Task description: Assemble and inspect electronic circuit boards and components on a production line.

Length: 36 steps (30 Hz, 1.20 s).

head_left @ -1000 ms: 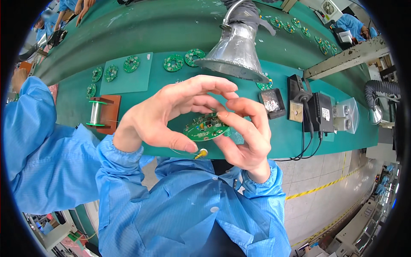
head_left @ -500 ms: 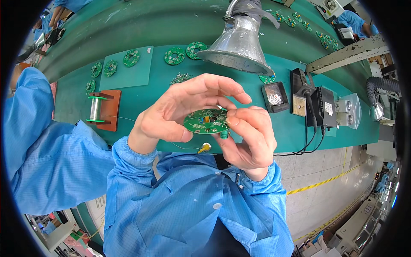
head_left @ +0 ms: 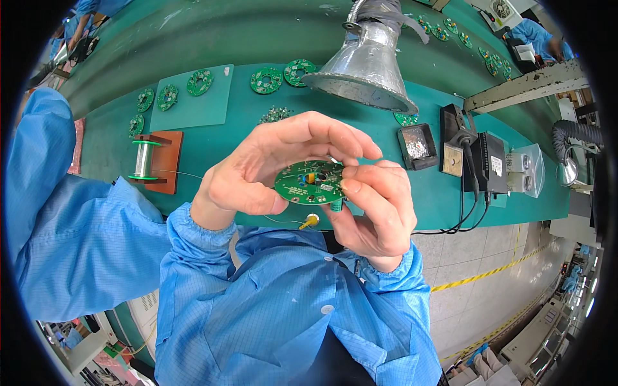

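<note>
A round green circuit board [head_left: 297, 191] with a yellow component and a hole near its middle is held between my two hands above the bench's front edge. My left hand [head_left: 257, 167] curves around its left and far side, with the thumb at the near left rim. My right hand [head_left: 376, 202] pinches the right rim between thumb and fingers. A green cylindrical part [head_left: 337, 205] hangs below the board beside the right fingers. Just beneath, a yellow plug-like piece [head_left: 309, 222] on a thin wire lies at the bench edge.
A solder spool [head_left: 144, 159] on a brown stand is at left. Several round boards [head_left: 266, 80] lie behind my hands, with a pile of small parts [head_left: 275, 114]. A metal fume hood [head_left: 364, 71] hangs overhead. At right are a black tray [head_left: 417, 146] and a soldering station [head_left: 486, 164]. A co-worker's sleeve [head_left: 84, 238] is close on the left.
The board has tipped slightly, so more of its upper face shows. Both hands keep their hold. The bench scene has shifted a little in view.
</note>
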### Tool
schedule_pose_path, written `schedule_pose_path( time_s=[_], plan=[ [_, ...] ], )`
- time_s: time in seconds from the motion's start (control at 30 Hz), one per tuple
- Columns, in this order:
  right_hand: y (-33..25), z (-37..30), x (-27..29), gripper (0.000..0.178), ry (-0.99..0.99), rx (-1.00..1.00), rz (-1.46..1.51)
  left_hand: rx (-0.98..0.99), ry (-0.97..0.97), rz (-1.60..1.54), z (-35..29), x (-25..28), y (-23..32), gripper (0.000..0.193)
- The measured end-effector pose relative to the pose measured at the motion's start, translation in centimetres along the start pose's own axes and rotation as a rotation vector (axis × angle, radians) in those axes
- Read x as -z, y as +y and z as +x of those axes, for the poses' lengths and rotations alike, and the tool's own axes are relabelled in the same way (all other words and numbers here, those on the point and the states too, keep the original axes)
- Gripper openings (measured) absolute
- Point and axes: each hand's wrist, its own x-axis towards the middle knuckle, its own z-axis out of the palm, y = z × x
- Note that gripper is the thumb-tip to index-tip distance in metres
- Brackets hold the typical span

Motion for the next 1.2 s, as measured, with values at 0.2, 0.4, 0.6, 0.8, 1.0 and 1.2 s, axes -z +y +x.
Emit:
schedule_pose_path(
  time_s=[0.2, 0.4, 0.6, 0.8, 1.0, 1.2],
  plan=[
    [-0.01, -0.07, -0.26, 0.045, 0.013, 0.010, 0.003, 0.056, 0.011, -0.018, -0.18, -0.17, 0.63, 0.054],
    [0.26, -0.44, -0.74, 0.044, 0.076, 0.010, 0.002, 0.061, -0.015, 0.024, -0.11, 0.23, 0.52, 0.035],
    [0.37, -0.42, -0.93, 0.042, 0.089, -0.005, 0.015, 0.054, -0.037, 0.018, -0.14, 0.47, 0.42, 0.033],
    [0.03, -0.15, -0.44, 0.041, 0.049, -0.021, -0.016, 0.097, 0.060, 0.019, -0.36, 0.01, 0.56, 0.032],
    [0.20, -0.49, -0.88, 0.039, 0.079, -0.024, -0.033, 0.114, 0.094, 0.043, -0.57, -0.28, 0.34, 0.031],
    [0.23, -0.67, -0.88, 0.038, 0.089, -0.029, -0.047, 0.123, 0.088, 0.063, -0.49, -0.33, 0.39, 0.033]
  ],
)
